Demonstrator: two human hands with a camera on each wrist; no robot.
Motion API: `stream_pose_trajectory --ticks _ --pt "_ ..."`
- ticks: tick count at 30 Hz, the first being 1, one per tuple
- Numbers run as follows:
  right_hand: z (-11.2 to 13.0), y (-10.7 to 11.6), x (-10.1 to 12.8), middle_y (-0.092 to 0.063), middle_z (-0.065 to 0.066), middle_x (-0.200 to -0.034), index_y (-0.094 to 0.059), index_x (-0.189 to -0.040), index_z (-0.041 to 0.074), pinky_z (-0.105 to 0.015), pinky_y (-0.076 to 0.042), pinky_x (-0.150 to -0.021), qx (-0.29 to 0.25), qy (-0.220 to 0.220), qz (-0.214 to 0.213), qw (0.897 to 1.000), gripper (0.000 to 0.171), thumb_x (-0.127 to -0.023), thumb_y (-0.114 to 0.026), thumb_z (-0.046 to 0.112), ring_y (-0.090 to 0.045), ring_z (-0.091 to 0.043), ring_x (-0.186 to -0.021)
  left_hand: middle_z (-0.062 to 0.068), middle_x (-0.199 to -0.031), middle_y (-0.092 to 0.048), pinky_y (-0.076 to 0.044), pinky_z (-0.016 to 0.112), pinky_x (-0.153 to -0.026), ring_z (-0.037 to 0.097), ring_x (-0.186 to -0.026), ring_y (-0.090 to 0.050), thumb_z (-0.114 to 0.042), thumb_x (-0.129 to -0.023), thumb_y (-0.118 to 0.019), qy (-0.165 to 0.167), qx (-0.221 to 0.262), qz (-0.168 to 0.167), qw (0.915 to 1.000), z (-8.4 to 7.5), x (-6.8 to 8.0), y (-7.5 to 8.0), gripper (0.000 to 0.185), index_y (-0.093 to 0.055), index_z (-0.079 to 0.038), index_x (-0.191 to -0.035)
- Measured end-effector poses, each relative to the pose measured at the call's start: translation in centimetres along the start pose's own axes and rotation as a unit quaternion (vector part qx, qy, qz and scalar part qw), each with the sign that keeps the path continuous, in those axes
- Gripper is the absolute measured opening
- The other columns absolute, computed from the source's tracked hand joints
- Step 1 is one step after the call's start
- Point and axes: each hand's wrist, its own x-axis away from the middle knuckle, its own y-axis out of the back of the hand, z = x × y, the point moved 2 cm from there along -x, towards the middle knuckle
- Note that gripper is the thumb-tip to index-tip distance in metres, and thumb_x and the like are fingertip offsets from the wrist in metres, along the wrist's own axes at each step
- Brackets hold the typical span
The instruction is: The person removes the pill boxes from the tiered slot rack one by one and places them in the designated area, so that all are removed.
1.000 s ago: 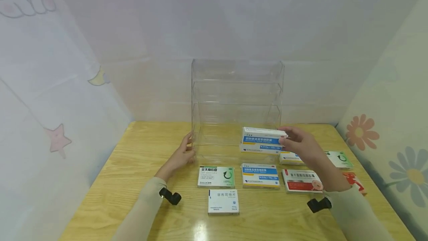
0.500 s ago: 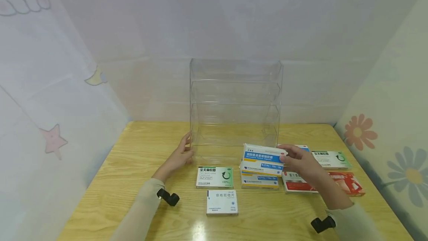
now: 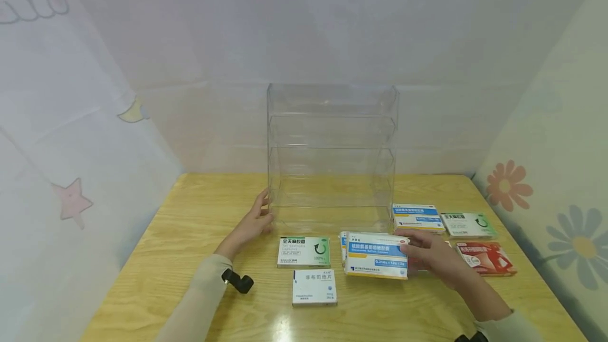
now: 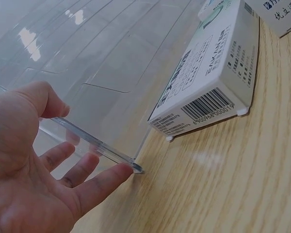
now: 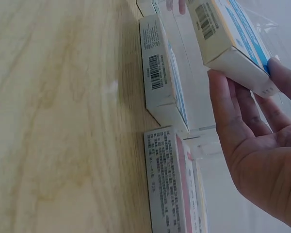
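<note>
My right hand (image 3: 407,252) pinches a blue-and-white medicine box (image 3: 377,261) by its right end, low over the table in front of the clear acrylic shelf rack (image 3: 332,120). The box overlaps a matching box (image 3: 343,240) that lies underneath it. In the right wrist view the held box (image 5: 228,39) sits between my thumb and fingertips (image 5: 218,92), above the matching box (image 5: 162,73). My left hand (image 3: 263,209) rests with straight fingers against the rack's lower left front corner. In the left wrist view the rack's wall edge (image 4: 102,150) runs between thumb and fingers (image 4: 99,184).
On the wooden table (image 3: 190,257) lie a green-and-white box (image 3: 304,251), a plain white box (image 3: 314,286), another blue-and-white box (image 3: 418,217), a second green-and-white box (image 3: 467,224) and a red box (image 3: 484,257). Fabric walls close in the back and both sides.
My right hand has carried the blue-and-white box down and toward me, from the rack's front to just above the matching box on the table. The left hand has stayed on the rack.
</note>
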Motion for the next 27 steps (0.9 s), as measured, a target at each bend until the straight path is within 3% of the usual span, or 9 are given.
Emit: stream_pose_trajectory --ticks 4,8,15,19,23,27 --pt "-0.9 0.2 0.7 -0.068 -0.011 -0.125 -0.038 -0.147 -0.008 -0.049 -0.059 -0.086 -0.033 0.004 0.041 0.999 0.05 -0.104 -0.054 0.012 -0.07 -0.03 -0.108 0.016 -0.164 -0.012 -0.049 0.053 -0.103 0.042 -0.143 -0.027 -0.014 -0.104 -0.049 0.003 0.0 0.004 1.0 0.0 -0.1 -0.1 0.078 -0.002 -0.037 -0.163" --pt "-1.6 0.1 1.2 -0.07 -0.013 -0.122 -0.045 -0.145 0.0 -0.048 -0.06 -0.083 -0.056 -0.019 0.064 0.996 0.042 -0.105 -0.053 0.013 -0.07 -0.033 -0.106 0.016 -0.164 -0.011 -0.049 0.055 -0.103 0.043 -0.143 -0.027 -0.012 -0.105 -0.048 0.004 0.001 0.003 1.0 0.0 -0.1 0.0 0.078 0.0 -0.035 -0.163" --pt "-2.8 -0.6 1.9 -0.071 -0.017 -0.122 -0.049 -0.144 0.002 -0.051 -0.059 -0.084 -0.069 -0.056 0.052 0.995 0.046 -0.103 -0.059 0.018 -0.071 -0.036 -0.105 0.018 -0.164 -0.009 -0.047 0.06 -0.103 0.046 -0.144 -0.026 -0.012 -0.104 -0.047 0.001 0.006 0.008 1.0 -0.2 -0.1 -0.1 0.079 0.002 -0.032 -0.163" --pt "-3.7 -1.1 2.0 -0.07 -0.018 -0.123 -0.049 -0.144 0.0 -0.05 -0.059 -0.084 -0.076 -0.062 0.071 0.993 0.044 -0.104 -0.057 0.017 -0.07 -0.036 -0.107 0.018 -0.164 -0.01 -0.048 0.058 -0.102 0.045 -0.144 -0.026 -0.014 -0.104 -0.049 -0.001 0.003 0.008 1.0 -0.1 -0.1 -0.1 0.08 0.002 -0.032 -0.163" --pt "-4.3 -1.3 2.0 -0.069 -0.018 -0.124 -0.051 -0.143 -0.001 -0.043 -0.059 -0.087 -0.056 -0.061 0.079 0.993 0.043 -0.104 -0.056 0.019 -0.07 -0.033 -0.107 0.017 -0.165 -0.009 -0.048 0.057 -0.102 0.044 -0.144 -0.026 -0.016 -0.105 -0.05 0.001 0.004 0.008 1.0 0.0 0.0 -0.1 0.08 0.001 -0.033 -0.163" --pt "-4.8 -1.5 2.0 -0.069 -0.017 -0.123 -0.048 -0.144 -0.003 -0.041 -0.059 -0.086 -0.044 -0.074 0.061 0.994 0.049 -0.103 -0.059 0.021 -0.071 -0.031 -0.105 0.017 -0.165 -0.009 -0.048 0.057 -0.102 0.044 -0.145 -0.024 -0.017 -0.105 -0.049 0.005 0.004 0.007 1.0 0.2 0.0 0.0 0.079 0.002 -0.033 -0.163"
